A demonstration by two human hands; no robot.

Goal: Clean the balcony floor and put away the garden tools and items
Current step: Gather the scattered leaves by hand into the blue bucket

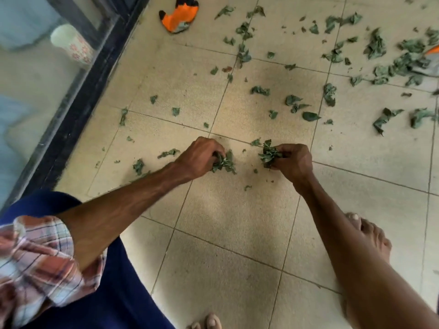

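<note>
Wilted green leaves [377,45] lie scattered over the beige tiled balcony floor [232,224], thickest at the upper right. My left hand [198,156] is down at the floor with its fingers curled round a small clump of leaves [224,162]. A little to its right, my right hand [293,160] grips a bunch of leaves [269,153] just above the tiles. An orange and black garden glove [179,16] lies on the floor at the top, far from both hands.
A black door frame [78,100] with glass runs along the left; a white flowered cup [73,45] shows behind the glass. My bare foot [370,236] stands at the right, toes of the other [209,322] at the bottom edge. An orange-tipped item [432,52] sits at the right edge.
</note>
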